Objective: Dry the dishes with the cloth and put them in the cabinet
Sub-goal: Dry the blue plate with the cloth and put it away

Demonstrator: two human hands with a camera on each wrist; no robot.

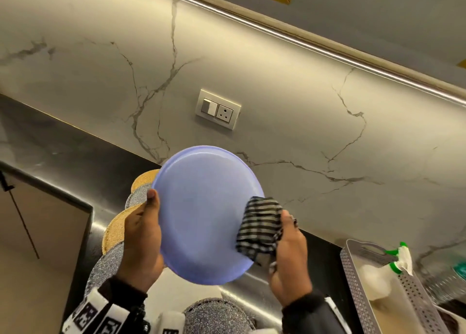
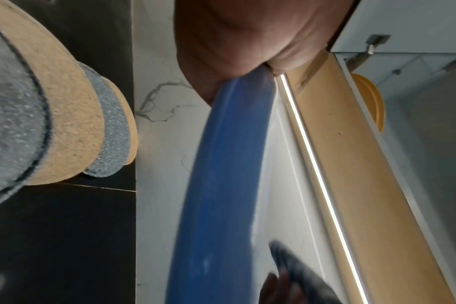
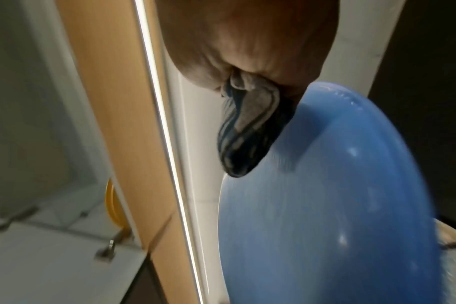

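Marble wall behind: left hand grips one blue plate; right hand clutches one striped cloth.

Head camera looked forward and tilted from above the hands at the round blue plastic plate before the marble-patterned wall. Both wrist cameras sat very close, facing upward along the palms; each shared that plate and the lit strip under the cabinet.
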